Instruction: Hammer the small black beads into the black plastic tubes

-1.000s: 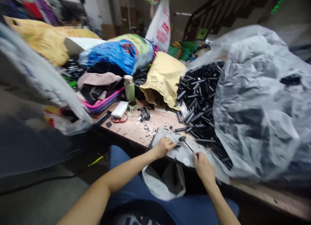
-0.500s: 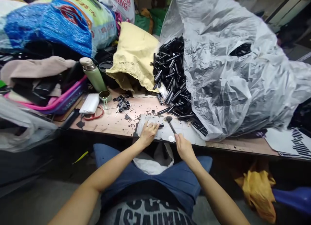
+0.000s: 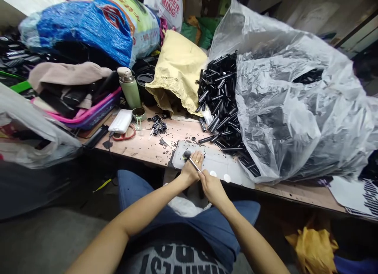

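My right hand (image 3: 213, 187) is closed around the handle of a small dark-headed hammer (image 3: 193, 163). The hammer slants up to the left across my left hand (image 3: 191, 168), its head just left of the fingers. My left hand rests over the grey plate (image 3: 220, 166), fingers together on a black tube (image 3: 204, 156); only a bit of the tube shows past the fingertips, the rest being hidden. Two white discs (image 3: 226, 178) lie on the plate's front part. Behind the plate is a heap of black tubes (image 3: 220, 96).
A large clear plastic bag (image 3: 283, 120) lies at the right, a yellow sack (image 3: 177, 69) behind. Small black bits are scattered over the wooden bench (image 3: 141, 148). Further left are a green flask (image 3: 130, 90), a white power bank (image 3: 121, 121), red-handled scissors (image 3: 125, 137) and a pink-rimmed basket (image 3: 88, 118).
My right hand has swung the hammer left, so its head passed from the right of my left hand to its left. A second white disc is now visible. The camera view has shifted.
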`<state>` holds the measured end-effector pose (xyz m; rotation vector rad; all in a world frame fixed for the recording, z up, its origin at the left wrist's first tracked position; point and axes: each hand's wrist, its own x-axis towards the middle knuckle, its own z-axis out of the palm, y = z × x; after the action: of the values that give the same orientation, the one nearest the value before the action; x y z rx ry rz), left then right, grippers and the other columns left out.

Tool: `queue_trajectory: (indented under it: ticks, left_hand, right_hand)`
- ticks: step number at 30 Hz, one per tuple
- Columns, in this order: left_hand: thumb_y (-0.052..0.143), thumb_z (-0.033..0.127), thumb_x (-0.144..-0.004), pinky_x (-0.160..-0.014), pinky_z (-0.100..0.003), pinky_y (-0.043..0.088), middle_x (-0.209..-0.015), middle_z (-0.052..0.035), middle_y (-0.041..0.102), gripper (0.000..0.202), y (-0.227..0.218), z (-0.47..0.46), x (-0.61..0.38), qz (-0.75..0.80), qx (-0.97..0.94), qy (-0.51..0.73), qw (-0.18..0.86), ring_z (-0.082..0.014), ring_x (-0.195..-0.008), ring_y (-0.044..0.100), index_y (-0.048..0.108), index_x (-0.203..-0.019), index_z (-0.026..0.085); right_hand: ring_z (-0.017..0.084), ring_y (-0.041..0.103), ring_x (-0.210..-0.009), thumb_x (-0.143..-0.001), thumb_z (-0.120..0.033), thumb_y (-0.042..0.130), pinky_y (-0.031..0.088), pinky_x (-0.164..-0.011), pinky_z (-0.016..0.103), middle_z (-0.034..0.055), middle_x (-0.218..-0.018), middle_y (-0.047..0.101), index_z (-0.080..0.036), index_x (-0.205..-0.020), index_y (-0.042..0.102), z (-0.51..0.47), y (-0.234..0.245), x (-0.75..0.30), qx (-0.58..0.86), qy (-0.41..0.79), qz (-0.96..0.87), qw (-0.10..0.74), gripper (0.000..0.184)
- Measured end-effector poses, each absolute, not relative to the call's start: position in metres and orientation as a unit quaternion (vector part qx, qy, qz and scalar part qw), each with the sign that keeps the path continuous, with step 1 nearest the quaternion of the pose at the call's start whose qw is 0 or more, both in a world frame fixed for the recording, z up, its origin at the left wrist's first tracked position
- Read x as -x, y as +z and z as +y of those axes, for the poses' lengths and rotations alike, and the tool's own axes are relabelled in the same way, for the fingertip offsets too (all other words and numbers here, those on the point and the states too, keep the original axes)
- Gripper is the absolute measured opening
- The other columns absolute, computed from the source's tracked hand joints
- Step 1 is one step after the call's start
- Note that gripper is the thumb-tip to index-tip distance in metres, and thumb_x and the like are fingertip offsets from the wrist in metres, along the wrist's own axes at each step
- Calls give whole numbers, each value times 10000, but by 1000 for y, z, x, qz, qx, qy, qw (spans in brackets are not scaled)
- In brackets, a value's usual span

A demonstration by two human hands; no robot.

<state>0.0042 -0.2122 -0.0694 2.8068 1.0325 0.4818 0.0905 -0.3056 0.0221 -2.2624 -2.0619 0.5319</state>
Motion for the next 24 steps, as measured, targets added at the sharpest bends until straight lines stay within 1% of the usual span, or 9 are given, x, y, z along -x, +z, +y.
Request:
queue_trajectory:
  ticks: [2,4,7,9,12,15,18,21,24]
  left_hand:
    - [443,235,-900,-994,-457,393,-1283,-227,551,475,-57,-207,-7,353,-918,154,93,-307,-1238,481,458,-1333,38]
    - [438,165,-902,-898,-416,455,-1124,-184,623,381,-44,-211,-5,365,-912,142,120,-274,-1098,555,513,-1266,79]
    - [418,106,-901,-816,-365,484,-996,-132,625,299,-30,-231,5,338,-920,134,144,-239,-963,574,560,-1163,121]
    - [466,202,-914,-797,-362,493,-983,-116,614,262,-27,-234,11,312,-925,132,172,-242,-939,572,562,-1150,143]
    - [487,319,-924,-822,-367,495,-1089,-142,597,365,-20,-184,9,379,-889,143,212,-248,-976,576,511,-1245,147]
    - [453,307,-941,-886,-361,473,-1183,-201,566,376,-9,-81,-5,550,-790,186,198,-267,-1069,557,504,-1238,81]
    - [449,238,-936,-954,-358,428,-1238,-235,546,375,1,14,-19,668,-693,203,179,-285,-1144,544,492,-1243,27]
    - [461,141,-904,-886,-345,462,-1125,-256,614,289,3,64,-29,697,-661,193,202,-290,-1075,602,580,-1134,13]
    - [468,120,-894,-821,-322,481,-983,-253,664,232,-1,79,-31,696,-656,195,217,-281,-976,650,647,-993,12]
  right_hand:
    - [205,658,-683,-1012,-384,211,314,-578,263,50,-737,684,-208,-912,511,-305,28,-106,748,150,-645,40,362]
    - [201,651,-662,-1008,-407,228,306,-570,264,36,-713,676,-215,-895,502,-304,32,-126,769,123,-626,42,353]
    - [200,640,-646,-991,-443,301,301,-561,271,36,-724,677,-219,-866,509,-298,22,-158,789,76,-609,17,331]
    - [203,630,-649,-979,-462,328,311,-560,279,47,-747,673,-214,-854,522,-294,6,-177,796,38,-604,2,339]
    - [227,620,-751,-968,-461,348,367,-607,297,83,-809,652,-194,-831,547,-287,-20,-195,786,-25,-617,11,360]
    - [243,585,-855,-956,-459,379,426,-711,327,99,-878,624,-180,-882,566,-279,-37,-200,759,-59,-644,76,344]
    - [229,557,-883,-953,-453,397,445,-784,340,89,-915,600,-185,-928,553,-266,-37,-199,729,-41,-666,152,311]
    - [219,544,-903,-957,-415,408,447,-816,343,79,-933,588,-198,-911,543,-242,-25,-195,699,-6,-689,192,259]
    - [216,540,-914,-952,-376,425,446,-834,349,70,-927,590,-204,-891,547,-207,-10,-193,676,27,-706,209,219]
